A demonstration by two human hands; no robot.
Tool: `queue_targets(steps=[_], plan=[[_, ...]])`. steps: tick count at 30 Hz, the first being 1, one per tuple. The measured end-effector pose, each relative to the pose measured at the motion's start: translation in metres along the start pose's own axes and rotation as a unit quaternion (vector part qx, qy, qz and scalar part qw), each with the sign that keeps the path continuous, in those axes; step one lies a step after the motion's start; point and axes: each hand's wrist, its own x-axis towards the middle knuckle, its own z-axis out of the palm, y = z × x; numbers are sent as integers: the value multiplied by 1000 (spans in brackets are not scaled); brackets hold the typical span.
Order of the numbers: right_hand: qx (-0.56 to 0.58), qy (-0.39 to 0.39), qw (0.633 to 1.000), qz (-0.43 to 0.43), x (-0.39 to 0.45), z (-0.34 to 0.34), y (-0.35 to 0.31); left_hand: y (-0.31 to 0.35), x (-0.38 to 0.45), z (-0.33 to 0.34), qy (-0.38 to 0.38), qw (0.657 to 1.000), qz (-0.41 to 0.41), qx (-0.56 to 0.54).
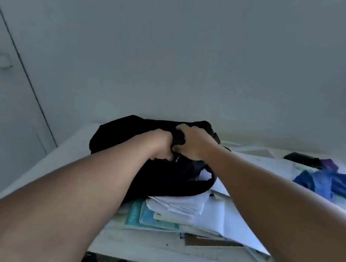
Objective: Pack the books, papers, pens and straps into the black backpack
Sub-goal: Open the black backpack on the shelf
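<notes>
— What are the hands doing?

— Both are reaching forward to the middle of the frame, arms stretched out from the lower corners. The left hand is curling its fingers into the black cloth of the backpack and gripping it. The right hand is clutching the same bunched cloth just beside it, knuckles up; the two hands are nearly touching.

— How many bags?

— One backpack, lying slumped in the centre of the frame against the wall, its near edge resting on the papers.

— And the rest, counted?

— One loose stack of white papers below the hands, lying on some teal-covered books; at least two covers are showing, but the blur is keeping me from an exact count. One heap of blue straps is lying at the right edge, well apart from the bag. One dark object is sitting above the straps, too blurred to name. Everything is resting on one white table.

— Any writing?

— None I can read; the covers are too blurred.
</notes>
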Motion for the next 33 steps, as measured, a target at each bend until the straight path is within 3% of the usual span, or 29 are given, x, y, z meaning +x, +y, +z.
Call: queue_targets(steps=[4, 10, 19, 21, 25, 31, 33], plan=[[-110, 4, 994, -14, -11, 34, 10, 7, -1, 29, -59, 995, -21, -73], [21, 14, 999, 31, -26, 84, 42, 11, -6, 63, 27, 998, -30, -48], [49, 46, 997, 25, -26, 91, 49, 4, -11, 90, 79, 986, -28, -146], [61, 47, 997, 25, -27, 92, 50, -1, -10, 95, 74, 973, -33, -218], [74, 51, 996, 28, -27, 93, 49, 0, -7, 103, 90, 913, -88, -388], [76, 59, 995, 28, -32, 94, 48, 13, -1, 108, 88, 917, -129, -366], [77, 57, 995, 30, -33, 93, 47, 15, 2, 105, 76, 904, -146, -396]])
